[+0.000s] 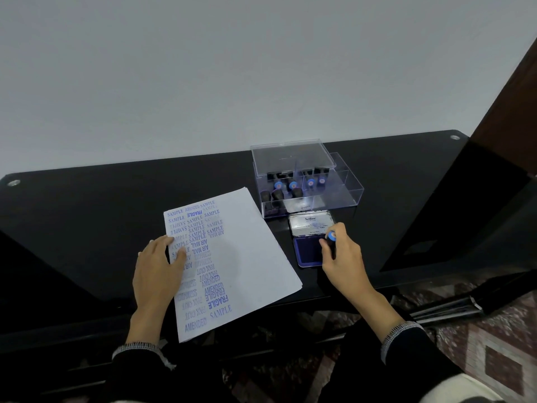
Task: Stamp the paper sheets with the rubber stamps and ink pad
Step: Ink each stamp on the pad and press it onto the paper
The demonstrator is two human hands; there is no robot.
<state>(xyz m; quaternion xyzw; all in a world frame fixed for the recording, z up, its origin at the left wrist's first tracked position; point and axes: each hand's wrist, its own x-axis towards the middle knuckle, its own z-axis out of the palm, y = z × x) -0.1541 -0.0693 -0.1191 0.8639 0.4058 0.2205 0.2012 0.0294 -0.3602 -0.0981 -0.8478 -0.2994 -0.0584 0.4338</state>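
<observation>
Pressed squarely onto the blue ink pad (308, 251) at right of centre, rubber stamp (331, 242) gripped in curled right hand (343, 257); paper sheets (247, 257) at centre steadied on the surface (87, 228) by flat, spread left hand (158, 267); right half of top sheet found unstamped.

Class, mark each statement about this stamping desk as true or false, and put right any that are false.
1. The right hand holds a stamp over the ink pad. True.
2. The ink pad's lid is closed. False: it stands open.
3. The left hand rests on the paper. True.
4. The paper is blank. False: blue words such as SAMPLE cover its left part.
5. The clear box holds more stamps. True.
</observation>
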